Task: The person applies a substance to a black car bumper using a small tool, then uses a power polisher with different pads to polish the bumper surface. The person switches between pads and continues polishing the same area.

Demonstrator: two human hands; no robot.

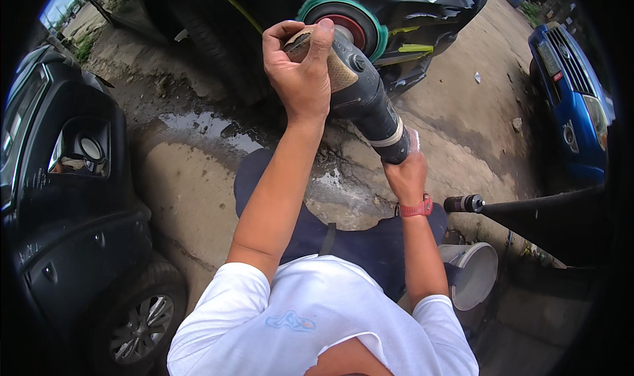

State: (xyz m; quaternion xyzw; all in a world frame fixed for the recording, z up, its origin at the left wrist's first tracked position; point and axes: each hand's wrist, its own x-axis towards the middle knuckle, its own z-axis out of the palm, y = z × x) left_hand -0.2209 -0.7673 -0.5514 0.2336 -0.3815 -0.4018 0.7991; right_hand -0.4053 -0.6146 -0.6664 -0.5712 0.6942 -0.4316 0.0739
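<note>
Polisher (pixel 370 105), far centre in the head view, has its green-edged pad (pixel 381 36) at a dark car's front (pixel 422 9). A black car (pixel 72 151) stands left, a blue vehicle (pixel 569 105) far right, a bucket (pixel 481 277) near right. Both arms reach forward: the left hand (pixel 300 72) curls over the tool's head, the right hand (pixel 407 174) (red watch (pixel 416 209) at its wrist) wraps the rear end.

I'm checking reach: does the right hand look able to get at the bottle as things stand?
Probably not while the right hand holds the polisher; freed, it perhaps could, as nothing visible stands between it and the bottle.
</note>
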